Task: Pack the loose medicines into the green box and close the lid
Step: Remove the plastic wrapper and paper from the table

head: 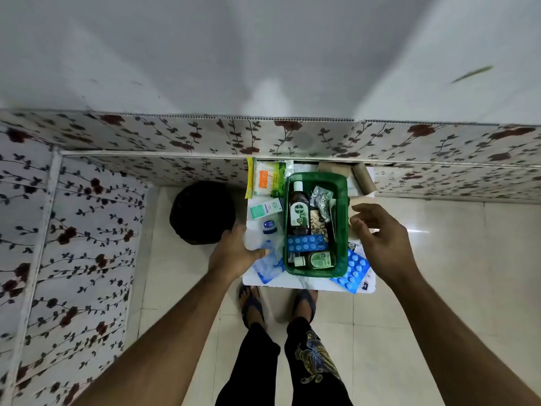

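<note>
Setting: a small white table [307,284] is seen from above, pushed against a flower-patterned wall, with pale floor tiles around it.
Green box [342,218]: it is placed between the two hands, lid off, so that it can be filled from either side; no lid can be identified.
Already packed: a brown Dettol bottle [299,210] is laid flat along the box's length, with a blue blister strip [306,243] and a small green bottle [320,259] nearer the person, and foil strips [322,202] toward the right hand.
Left hand [234,254]: it is closed around a clear plastic packet [265,244] just left of the box, presumably to be lifted in.
Right hand [383,244]: it is held open and empty, fingers loosely curled, just right of the box wall, perhaps for steadying.
Loose items: a blue tablet sheet [352,272] lies below the right hand; a teal carton [265,208], a small blue jar [269,225] and a cotton-bud pack [268,178] lie beyond the left hand.
Progress: judged as partly packed.
</note>
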Motion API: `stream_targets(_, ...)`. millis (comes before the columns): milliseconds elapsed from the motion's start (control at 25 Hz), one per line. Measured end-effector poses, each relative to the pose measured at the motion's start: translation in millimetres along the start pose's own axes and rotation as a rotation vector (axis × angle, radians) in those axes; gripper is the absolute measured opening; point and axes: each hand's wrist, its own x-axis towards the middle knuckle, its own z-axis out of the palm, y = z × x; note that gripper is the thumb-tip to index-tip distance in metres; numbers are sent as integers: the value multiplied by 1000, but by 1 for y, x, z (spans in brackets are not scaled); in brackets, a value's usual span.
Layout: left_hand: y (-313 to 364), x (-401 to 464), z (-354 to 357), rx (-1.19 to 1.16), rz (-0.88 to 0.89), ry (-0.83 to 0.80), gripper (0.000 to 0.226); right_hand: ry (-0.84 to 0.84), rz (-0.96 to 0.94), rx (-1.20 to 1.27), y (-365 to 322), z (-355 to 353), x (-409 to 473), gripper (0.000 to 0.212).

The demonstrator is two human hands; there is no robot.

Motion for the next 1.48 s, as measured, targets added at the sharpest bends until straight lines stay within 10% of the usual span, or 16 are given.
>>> stream_targets(200, -9, 24, 24, 83, -63, 84, 66, 38, 90, -25, 29, 22, 23, 17)
stream_targets(400, -5, 23, 13, 57, -126, 93, 6, 216, 221, -32, 48, 18, 29, 16)
stream_targets(880, 58, 34, -21, -476, -42, 200, 16, 201, 592, -130, 108, 29, 84, 62)
stream_targets(1480, 4, 29, -46, -847, -75, 150, 27, 315, 270, 302, 0, -4, 41, 8)
